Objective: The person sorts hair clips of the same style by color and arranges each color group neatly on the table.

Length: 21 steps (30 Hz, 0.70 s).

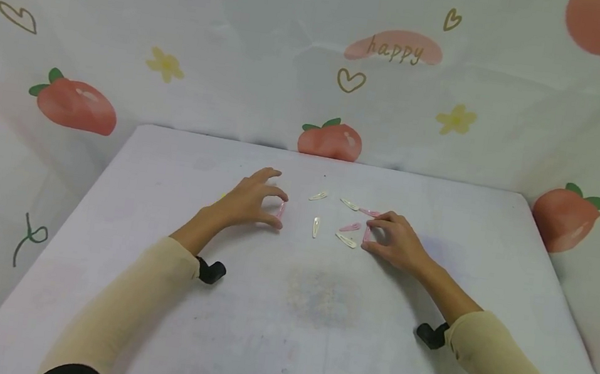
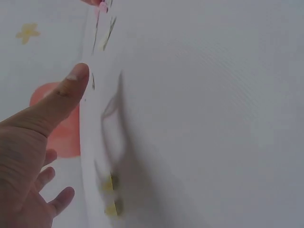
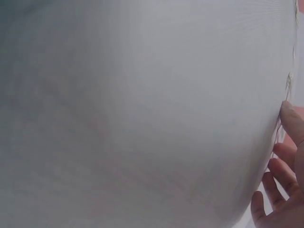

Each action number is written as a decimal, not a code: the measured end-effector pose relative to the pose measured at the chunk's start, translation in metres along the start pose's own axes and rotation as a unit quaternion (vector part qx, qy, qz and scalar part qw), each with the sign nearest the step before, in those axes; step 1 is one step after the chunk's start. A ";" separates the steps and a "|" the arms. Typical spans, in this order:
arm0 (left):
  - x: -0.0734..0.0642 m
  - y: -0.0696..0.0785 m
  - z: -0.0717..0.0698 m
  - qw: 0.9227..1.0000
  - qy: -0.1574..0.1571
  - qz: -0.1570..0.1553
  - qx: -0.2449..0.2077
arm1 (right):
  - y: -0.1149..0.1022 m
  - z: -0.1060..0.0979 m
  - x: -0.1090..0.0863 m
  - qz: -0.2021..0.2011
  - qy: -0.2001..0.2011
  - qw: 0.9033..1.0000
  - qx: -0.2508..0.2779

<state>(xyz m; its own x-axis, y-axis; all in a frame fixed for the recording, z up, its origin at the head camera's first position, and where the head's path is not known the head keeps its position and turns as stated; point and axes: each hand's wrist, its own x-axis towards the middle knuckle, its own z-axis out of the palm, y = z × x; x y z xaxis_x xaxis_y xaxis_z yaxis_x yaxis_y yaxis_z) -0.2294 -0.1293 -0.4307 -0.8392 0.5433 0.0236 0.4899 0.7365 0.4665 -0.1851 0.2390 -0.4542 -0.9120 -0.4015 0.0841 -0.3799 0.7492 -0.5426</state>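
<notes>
My left hand (image 1: 247,200) is left of the middle of the table, holding a slim pink hair clip (image 1: 281,210) by its ends between thumb and index finger. The thumb (image 2: 71,90) shows large in the left wrist view, where that clip is hidden. To the right, my right hand (image 1: 400,241) grips another pink hair clip (image 1: 366,234) end to end, thumb below and index finger above. Beside it lie a pink clip (image 1: 350,226), a cream clip (image 1: 346,241), another cream clip (image 1: 349,204) and a pink clip (image 1: 369,212).
Between the hands lie two more cream clips, one slanted (image 1: 318,196) and one upright in view (image 1: 315,227). Small yellow pieces (image 2: 111,209) sit near the left wrist. The white table (image 1: 258,333) meets a patterned cloth (image 1: 265,106) at the back.
</notes>
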 end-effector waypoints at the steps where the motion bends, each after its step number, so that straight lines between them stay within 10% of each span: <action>1: -0.007 -0.003 -0.002 1.000 0.006 0.003 -0.003 | 0.000 0.000 0.000 -0.001 0.000 1.000 0.001; 13: -0.095 -0.052 -0.020 0.997 0.054 -0.048 0.010 | -0.002 0.000 -0.001 -0.004 0.005 1.000 -0.006; 21: -0.117 -0.071 -0.017 0.996 0.045 -0.072 0.013 | -0.005 -0.002 -0.002 0.007 0.001 1.000 -0.011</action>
<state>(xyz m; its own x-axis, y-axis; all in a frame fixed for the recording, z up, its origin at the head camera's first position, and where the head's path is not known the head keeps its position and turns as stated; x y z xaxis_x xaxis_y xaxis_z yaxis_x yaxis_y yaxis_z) -0.1697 -0.2518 -0.4513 -0.9183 0.3941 0.0384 0.3683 0.8145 0.4483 -0.1819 0.2370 -0.4503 -0.9175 -0.3901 0.0778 -0.3702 0.7658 -0.5259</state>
